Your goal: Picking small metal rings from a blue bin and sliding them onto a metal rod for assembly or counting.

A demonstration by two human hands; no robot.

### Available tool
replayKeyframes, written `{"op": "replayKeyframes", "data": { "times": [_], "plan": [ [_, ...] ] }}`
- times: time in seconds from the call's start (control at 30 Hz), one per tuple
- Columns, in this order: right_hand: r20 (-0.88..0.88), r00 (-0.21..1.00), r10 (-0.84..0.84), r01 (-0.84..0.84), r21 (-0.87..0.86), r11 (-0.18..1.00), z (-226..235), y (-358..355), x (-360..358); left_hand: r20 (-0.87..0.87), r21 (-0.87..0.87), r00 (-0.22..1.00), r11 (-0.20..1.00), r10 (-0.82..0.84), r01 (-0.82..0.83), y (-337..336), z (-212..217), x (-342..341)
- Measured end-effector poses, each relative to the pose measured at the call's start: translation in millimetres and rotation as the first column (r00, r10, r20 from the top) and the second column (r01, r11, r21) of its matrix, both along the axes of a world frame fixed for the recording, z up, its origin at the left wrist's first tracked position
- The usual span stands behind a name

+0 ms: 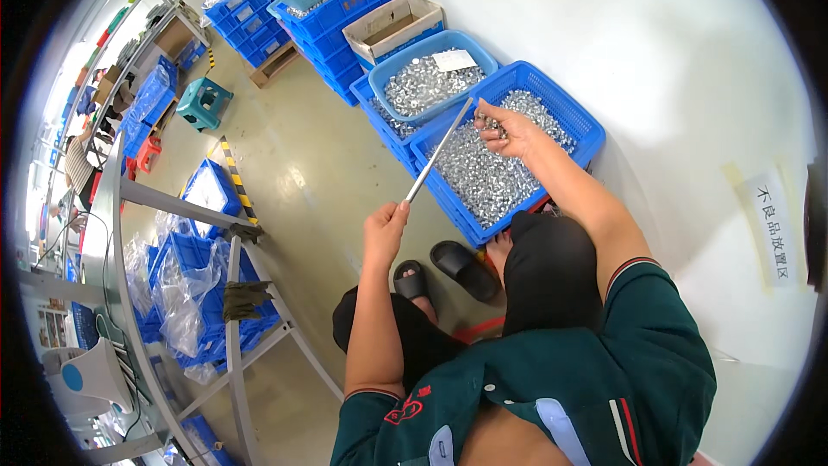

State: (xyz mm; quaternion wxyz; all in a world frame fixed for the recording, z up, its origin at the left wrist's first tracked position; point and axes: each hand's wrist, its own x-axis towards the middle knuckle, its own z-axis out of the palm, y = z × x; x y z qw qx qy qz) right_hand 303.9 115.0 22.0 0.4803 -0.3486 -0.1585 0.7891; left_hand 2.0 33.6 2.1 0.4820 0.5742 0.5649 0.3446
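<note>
A thin straight metal rod (442, 147) slants up and away from my left hand (385, 231), whose fingers are closed round its lower end. The rod's far tip comes close to the fingertips of my right hand (509, 131). That hand is turned partly up, with its fingers curled round a few small silver metal parts (488, 126). Below it stands a blue plastic crate (590, 125), filled with many loose silver metal parts (490, 179) of a similar look. Their exact kind is too small to make out.
Beyond the crate, a light blue basin (377, 78) of metal parts carries a paper slip (454, 60). Stacked blue crates (323, 34) stand along the white wall (655, 43). A metal-framed table (233, 311) is at left, near plastic-draped crates (194, 285) and a green stool (204, 102).
</note>
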Motion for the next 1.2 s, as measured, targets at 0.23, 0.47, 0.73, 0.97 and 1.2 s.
{"op": "replayKeyframes", "data": {
  "times": [0.23,0.47,0.73,0.97,1.2],
  "plan": [
    [0.027,0.995,-0.1,0.1,-0.024,0.995,6,-2,-10,-0.02,0.018,0.999,0.999,-0.027,0.028,0,-3,-4],
    [0.003,0.999,-0.053,0.052,0.034,0.998,6,1,-7,-0.004,0.009,1.0,1.0,-0.025,0.025,0,-4,-4],
    [0.002,0.995,-0.095,0.095,0.053,0.994,14,-1,-8,-0.056,0.032,0.997,0.998,-0.048,0.05,0,-7,-7],
    [0.107,0.994,-0.027,0.013,0.126,0.992,21,-1,-9,-0.039,0.012,0.998,0.998,-0.053,0.054,-2,-3,-7],
    [0.612,0.79,0.027,-0.194,0.209,0.958,50,2,1,-0.026,0.002,0.998,0.999,-0.054,0.054,-3,0,-10]
  ]
}}
